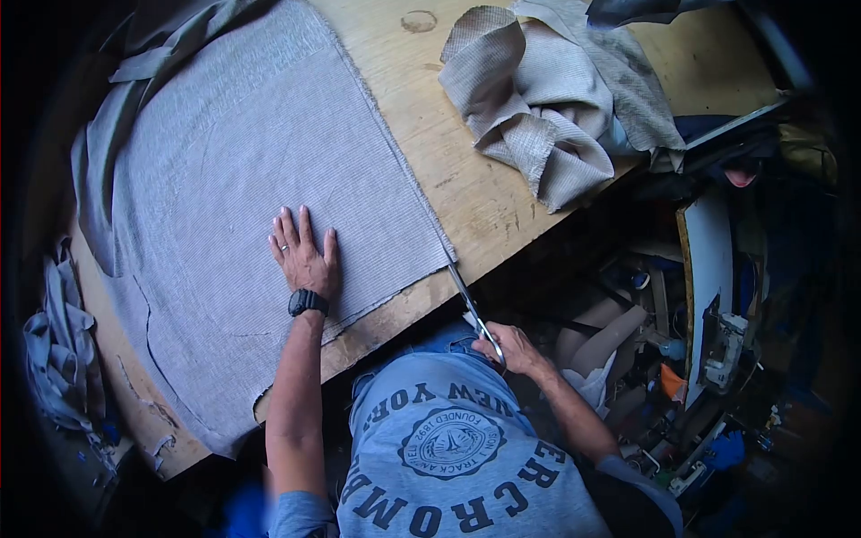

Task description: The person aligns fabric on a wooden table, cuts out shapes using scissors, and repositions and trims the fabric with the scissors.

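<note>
A large piece of grey ribbed fabric (242, 161) lies spread over the wooden table, with a frayed right edge. My left hand (306, 255), wearing a ring and a black watch (308, 302), presses flat on it with fingers spread. Close to the table's front edge, my right hand (513, 350) grips the handles of long metal scissors (470, 302). Their blades point away from me, and the tips reach the fabric's near right corner. Whether the blades are parted is hard to tell.
Crumpled beige-grey fabric (560, 99) is heaped on the wooden table (484, 211) at the back right. Bunched cloth (63, 350) hangs at the left edge. Below the table on the right is clutter, including rolled material (610, 341), an orange piece (672, 383) and a white panel (708, 278).
</note>
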The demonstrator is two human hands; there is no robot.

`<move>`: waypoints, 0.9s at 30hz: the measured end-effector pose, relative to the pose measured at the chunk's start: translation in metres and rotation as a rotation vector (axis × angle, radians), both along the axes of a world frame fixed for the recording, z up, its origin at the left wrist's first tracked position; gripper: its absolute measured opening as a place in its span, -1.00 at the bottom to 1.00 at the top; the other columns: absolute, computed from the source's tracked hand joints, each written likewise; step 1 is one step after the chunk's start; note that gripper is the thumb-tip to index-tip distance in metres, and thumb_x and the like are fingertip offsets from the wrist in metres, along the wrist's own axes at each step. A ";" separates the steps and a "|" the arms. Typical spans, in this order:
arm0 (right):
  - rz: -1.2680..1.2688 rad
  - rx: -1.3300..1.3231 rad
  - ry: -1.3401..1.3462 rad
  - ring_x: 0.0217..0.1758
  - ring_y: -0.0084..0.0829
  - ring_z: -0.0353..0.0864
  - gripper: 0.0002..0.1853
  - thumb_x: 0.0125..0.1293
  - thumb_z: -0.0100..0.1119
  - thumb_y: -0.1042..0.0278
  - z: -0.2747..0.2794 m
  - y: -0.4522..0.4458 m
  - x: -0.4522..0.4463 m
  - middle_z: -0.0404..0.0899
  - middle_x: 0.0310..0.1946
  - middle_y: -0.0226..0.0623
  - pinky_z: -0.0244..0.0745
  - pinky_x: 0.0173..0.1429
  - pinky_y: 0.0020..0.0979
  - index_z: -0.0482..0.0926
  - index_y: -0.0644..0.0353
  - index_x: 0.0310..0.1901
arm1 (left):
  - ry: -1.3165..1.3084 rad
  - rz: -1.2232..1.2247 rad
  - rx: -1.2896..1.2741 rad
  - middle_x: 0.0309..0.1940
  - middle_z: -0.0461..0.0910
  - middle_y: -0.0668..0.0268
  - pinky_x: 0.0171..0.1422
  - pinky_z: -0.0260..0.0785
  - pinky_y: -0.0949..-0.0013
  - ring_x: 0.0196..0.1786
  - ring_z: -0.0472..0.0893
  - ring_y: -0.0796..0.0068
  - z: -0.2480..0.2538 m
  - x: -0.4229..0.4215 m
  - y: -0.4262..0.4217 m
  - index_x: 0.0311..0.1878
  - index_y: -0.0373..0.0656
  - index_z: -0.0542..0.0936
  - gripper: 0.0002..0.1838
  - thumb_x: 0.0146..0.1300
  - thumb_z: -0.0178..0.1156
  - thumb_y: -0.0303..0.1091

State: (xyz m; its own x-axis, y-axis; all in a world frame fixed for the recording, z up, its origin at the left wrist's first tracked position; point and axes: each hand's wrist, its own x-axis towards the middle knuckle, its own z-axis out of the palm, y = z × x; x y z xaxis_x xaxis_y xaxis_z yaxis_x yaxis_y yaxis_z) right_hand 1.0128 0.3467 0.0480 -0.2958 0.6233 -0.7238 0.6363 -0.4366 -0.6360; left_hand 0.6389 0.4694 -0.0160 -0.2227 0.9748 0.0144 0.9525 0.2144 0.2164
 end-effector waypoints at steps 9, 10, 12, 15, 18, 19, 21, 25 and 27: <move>-0.019 0.140 0.024 -0.38 -0.02 0.66 -0.30 0.25 0.22 -0.40 -0.005 0.010 -0.012 0.61 -0.49 0.00 0.49 -0.28 -0.14 0.53 0.30 -0.34 | -0.005 0.002 0.037 0.60 0.01 0.09 0.69 -0.42 0.00 0.65 -0.08 0.13 -0.002 0.001 0.001 0.52 -0.07 0.26 -0.28 0.39 0.07 0.06; -0.019 0.139 0.027 -0.38 -0.02 0.66 -0.30 0.25 0.22 -0.40 -0.004 0.010 -0.012 0.61 -0.49 0.00 0.49 -0.28 -0.14 0.53 0.30 -0.34 | -0.009 0.001 0.036 0.60 0.02 0.09 0.69 -0.42 0.00 0.65 -0.08 0.13 -0.002 0.001 0.001 0.52 -0.07 0.26 -0.28 0.38 0.08 0.05; -0.024 0.154 0.002 -0.39 -0.01 0.66 -0.30 0.25 0.22 -0.39 -0.003 0.011 -0.013 0.61 -0.50 0.02 0.49 -0.30 -0.13 0.52 0.30 -0.35 | -0.011 -0.001 0.035 0.59 0.03 0.09 0.69 -0.42 -0.01 0.65 -0.07 0.12 -0.002 0.001 0.002 0.51 -0.07 0.26 -0.28 0.37 0.09 0.05; -0.006 0.187 -0.016 -0.48 -0.24 0.59 -0.42 0.31 0.27 -0.23 -0.004 0.008 -0.012 0.57 -0.55 -0.12 0.47 -0.33 -0.22 0.53 0.28 -0.34 | -0.011 0.003 0.023 0.60 0.02 0.10 0.69 -0.42 -0.01 0.65 -0.08 0.13 -0.001 0.002 0.002 0.52 -0.07 0.26 -0.28 0.38 0.08 0.05; -0.049 0.136 -0.021 -0.52 -0.37 0.52 -0.47 0.32 0.32 -0.13 -0.006 0.005 -0.011 0.54 -0.59 -0.15 0.45 -0.36 -0.27 0.53 0.30 -0.38 | -0.013 0.007 0.012 0.60 0.01 0.10 0.69 -0.43 -0.02 0.66 -0.10 0.13 -0.002 0.002 0.002 0.52 -0.06 0.26 -0.28 0.38 0.07 0.06; -0.049 0.134 -0.021 -0.52 -0.37 0.52 -0.47 0.32 0.32 -0.13 -0.004 0.005 -0.011 0.54 -0.59 -0.15 0.45 -0.36 -0.27 0.53 0.30 -0.38 | -0.014 0.008 0.006 0.60 0.00 0.11 0.69 -0.43 -0.02 0.66 -0.10 0.13 -0.001 0.002 0.002 0.52 -0.06 0.26 -0.28 0.37 0.06 0.06; -0.070 0.112 -0.023 -0.53 -0.47 0.45 -0.50 0.33 0.34 -0.06 0.000 0.006 -0.013 0.52 -0.61 -0.19 0.42 -0.38 -0.31 0.53 0.31 -0.41 | -0.011 0.007 -0.001 0.60 0.00 0.11 0.70 -0.43 -0.01 0.66 -0.11 0.14 -0.001 0.002 0.002 0.52 -0.06 0.25 -0.27 0.37 0.06 0.07; -0.102 0.023 0.063 -0.53 -0.45 0.42 -0.50 0.33 0.33 -0.06 -0.001 0.015 -0.012 0.49 -0.61 -0.21 0.41 -0.39 -0.30 0.52 0.31 -0.38 | 0.000 0.003 0.021 0.59 0.03 0.11 0.69 -0.40 -0.02 0.65 -0.07 0.11 0.000 0.002 0.003 0.51 -0.03 0.27 -0.31 0.40 0.04 0.06; -0.083 0.087 0.108 -0.55 -0.27 0.46 -0.42 0.31 0.32 -0.16 0.002 0.024 -0.017 0.51 -0.60 -0.06 0.38 -0.41 -0.20 0.46 0.31 -0.46 | -0.002 0.003 0.013 0.59 0.03 0.11 0.69 -0.41 -0.02 0.65 -0.07 0.11 -0.001 0.002 0.002 0.51 -0.03 0.27 -0.31 0.40 0.04 0.06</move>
State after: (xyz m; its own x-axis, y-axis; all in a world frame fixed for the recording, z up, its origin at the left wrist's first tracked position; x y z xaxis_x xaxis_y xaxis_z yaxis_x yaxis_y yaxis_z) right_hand 0.9955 0.3709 0.0503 -0.3140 0.7081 -0.6325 0.5261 -0.4247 -0.7368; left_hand 0.6414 0.4716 -0.0166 -0.2261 0.9737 0.0264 0.9513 0.2149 0.2209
